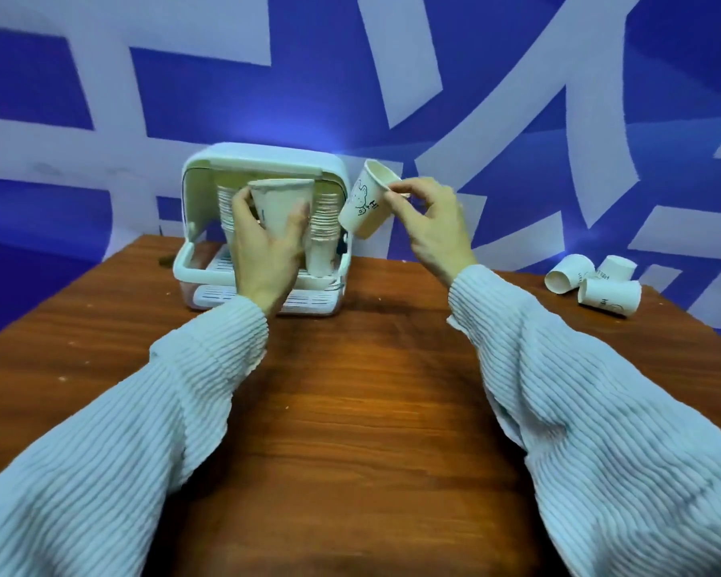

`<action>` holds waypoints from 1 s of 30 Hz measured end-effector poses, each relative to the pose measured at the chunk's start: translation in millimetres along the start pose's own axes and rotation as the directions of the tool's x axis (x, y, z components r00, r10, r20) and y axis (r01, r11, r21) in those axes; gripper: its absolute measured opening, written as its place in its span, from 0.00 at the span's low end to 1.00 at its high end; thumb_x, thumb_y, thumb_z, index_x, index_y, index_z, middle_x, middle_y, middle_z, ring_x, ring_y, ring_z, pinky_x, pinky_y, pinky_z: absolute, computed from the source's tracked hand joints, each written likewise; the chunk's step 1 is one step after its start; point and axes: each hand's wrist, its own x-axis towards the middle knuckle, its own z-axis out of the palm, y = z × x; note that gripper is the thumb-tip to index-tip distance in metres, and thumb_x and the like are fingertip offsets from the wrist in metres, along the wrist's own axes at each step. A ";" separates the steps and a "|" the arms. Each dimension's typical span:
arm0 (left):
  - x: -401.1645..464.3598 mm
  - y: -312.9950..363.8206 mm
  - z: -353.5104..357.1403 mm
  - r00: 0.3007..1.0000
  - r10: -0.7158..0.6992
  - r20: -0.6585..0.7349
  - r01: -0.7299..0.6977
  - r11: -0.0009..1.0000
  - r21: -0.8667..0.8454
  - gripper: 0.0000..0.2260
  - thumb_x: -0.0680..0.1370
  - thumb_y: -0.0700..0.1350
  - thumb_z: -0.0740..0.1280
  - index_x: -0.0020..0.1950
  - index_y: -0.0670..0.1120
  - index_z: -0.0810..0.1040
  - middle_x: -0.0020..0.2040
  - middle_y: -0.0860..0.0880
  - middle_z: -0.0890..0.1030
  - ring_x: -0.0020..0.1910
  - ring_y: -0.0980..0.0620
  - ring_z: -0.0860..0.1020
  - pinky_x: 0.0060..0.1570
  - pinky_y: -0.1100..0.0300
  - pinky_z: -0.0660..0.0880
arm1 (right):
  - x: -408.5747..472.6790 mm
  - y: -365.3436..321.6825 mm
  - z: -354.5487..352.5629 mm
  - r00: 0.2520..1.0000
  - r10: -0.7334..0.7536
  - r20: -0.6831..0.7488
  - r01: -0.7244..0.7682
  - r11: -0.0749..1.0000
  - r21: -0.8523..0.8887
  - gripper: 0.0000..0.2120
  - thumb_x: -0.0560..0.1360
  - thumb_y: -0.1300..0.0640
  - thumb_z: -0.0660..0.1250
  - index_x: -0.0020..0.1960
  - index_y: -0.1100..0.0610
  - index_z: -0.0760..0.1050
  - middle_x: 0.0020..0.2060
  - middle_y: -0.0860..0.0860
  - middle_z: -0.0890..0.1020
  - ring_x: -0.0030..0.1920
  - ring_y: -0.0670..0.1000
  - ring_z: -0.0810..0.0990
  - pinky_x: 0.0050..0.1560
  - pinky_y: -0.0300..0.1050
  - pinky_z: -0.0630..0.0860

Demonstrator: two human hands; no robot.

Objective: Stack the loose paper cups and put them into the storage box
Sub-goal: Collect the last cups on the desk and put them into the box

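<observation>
My left hand [263, 251] grips an upright white paper cup [282, 204] in front of the open white storage box [263, 160]. My right hand [433, 220] pinches the rim of a second paper cup [365, 206], tilted with its mouth up and to the right, just right of the box. Inside the box stand two tall stacks of cups, the left stack [225, 206] and the right stack [323, 226], partly hidden behind my left hand. Three loose cups [596, 281] lie on their sides at the table's far right.
The box stands at the far edge of a brown wooden table [350, 389], its lid raised and a slotted white tray [309, 301] at its base. A blue wall with white shapes rises right behind. My ribbed pale sleeves cover both near corners.
</observation>
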 end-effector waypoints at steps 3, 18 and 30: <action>19.1 -5.8 -32.3 0.993 -0.045 -0.110 0.043 0.999 -0.015 0.28 0.75 0.61 0.72 0.69 0.49 0.67 0.61 0.53 0.77 0.60 0.54 0.77 0.59 0.62 0.75 | 13.5 -26.6 39.5 0.992 -0.100 0.072 0.099 0.995 0.029 0.11 0.80 0.51 0.69 0.57 0.55 0.85 0.52 0.47 0.86 0.55 0.47 0.82 0.60 0.50 0.78; 52.8 -34.2 -97.2 0.993 -0.013 -0.120 0.020 0.998 0.054 0.30 0.73 0.60 0.75 0.69 0.54 0.67 0.61 0.58 0.77 0.58 0.58 0.78 0.60 0.51 0.78 | 39.2 -55.8 140.3 0.770 -0.034 0.637 0.308 0.895 -0.324 0.18 0.81 0.55 0.61 0.68 0.48 0.80 0.66 0.49 0.83 0.68 0.56 0.79 0.70 0.54 0.74; 102.8 -11.9 -61.1 0.984 0.175 0.044 -0.181 0.946 0.270 0.33 0.76 0.52 0.73 0.77 0.48 0.64 0.69 0.47 0.71 0.64 0.52 0.71 0.57 0.60 0.68 | 19.1 -38.5 142.3 0.920 -0.192 0.342 0.272 0.941 -0.203 0.18 0.80 0.60 0.62 0.68 0.56 0.79 0.67 0.53 0.80 0.70 0.54 0.75 0.74 0.50 0.68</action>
